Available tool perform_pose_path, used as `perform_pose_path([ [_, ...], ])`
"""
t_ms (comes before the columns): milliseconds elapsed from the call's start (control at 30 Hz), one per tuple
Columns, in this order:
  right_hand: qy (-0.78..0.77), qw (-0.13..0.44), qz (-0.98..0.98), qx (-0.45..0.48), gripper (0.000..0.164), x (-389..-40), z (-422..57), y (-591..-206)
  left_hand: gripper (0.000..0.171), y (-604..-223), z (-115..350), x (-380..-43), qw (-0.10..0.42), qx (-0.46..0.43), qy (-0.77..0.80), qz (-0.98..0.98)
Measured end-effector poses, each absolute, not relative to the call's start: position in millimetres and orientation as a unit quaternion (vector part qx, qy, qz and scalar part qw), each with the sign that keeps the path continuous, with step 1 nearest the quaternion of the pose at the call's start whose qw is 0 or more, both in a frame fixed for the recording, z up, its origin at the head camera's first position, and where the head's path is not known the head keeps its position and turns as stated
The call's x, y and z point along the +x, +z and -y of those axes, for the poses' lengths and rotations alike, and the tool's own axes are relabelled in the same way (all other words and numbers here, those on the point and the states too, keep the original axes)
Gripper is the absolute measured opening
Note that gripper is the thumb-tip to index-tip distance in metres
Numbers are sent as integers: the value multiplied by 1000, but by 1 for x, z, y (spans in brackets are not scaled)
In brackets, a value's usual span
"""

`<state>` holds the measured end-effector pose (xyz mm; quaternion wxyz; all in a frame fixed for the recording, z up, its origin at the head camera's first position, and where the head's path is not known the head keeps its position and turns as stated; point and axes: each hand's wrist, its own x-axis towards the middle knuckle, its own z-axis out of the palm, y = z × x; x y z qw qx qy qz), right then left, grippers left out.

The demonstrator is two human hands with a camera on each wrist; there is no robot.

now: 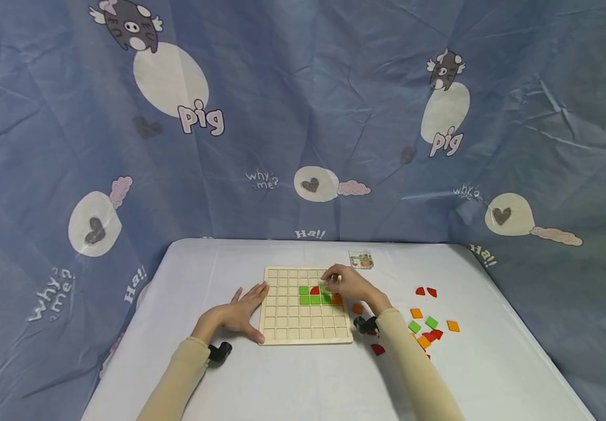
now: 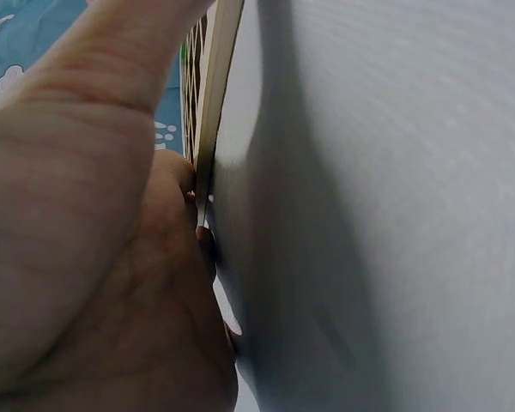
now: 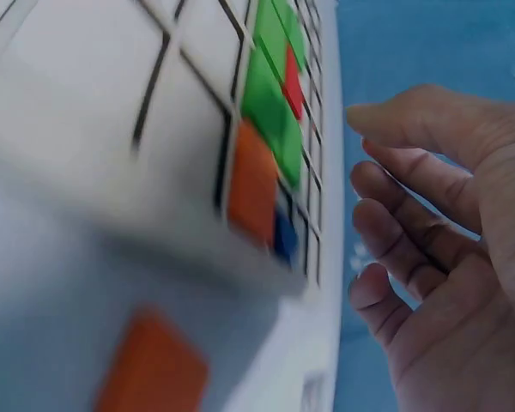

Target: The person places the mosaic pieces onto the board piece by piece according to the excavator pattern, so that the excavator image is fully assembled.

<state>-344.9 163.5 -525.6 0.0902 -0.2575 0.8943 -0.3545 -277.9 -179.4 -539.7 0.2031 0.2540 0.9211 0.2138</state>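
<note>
A square wooden grid board lies on the white table. My left hand rests against its left edge, thumb and fingers spread; the left wrist view shows the board's rim beside the palm. On the board sit several green square tiles, a red quarter-round piece and an orange tile. A blue piece shows beside the orange one in the right wrist view. Over the board's upper right, my right hand hovers with loosely bent fingers, thumb and index slightly apart, nothing visible between them.
Loose orange tiles, green tiles and red quarter-round pieces are scattered right of the board, some partly hidden by the right forearm. A small printed card lies behind the board. A blue patterned curtain hangs behind the table.
</note>
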Motion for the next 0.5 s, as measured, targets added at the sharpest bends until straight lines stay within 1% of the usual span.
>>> perform_pose_path([
  [167,-366,52,-903,-217,16,-339,-208,-522,133,-539,179,-277,200,258,213,-921],
  [267,-362,32,-913,-187,19,-335,-244,-523,133,-539,179,-277,199,260,211,-921],
  [500,-356,42,-928,-106,25,-322,-326,-524,133,-538,178,-276,200,259,211,-921],
])
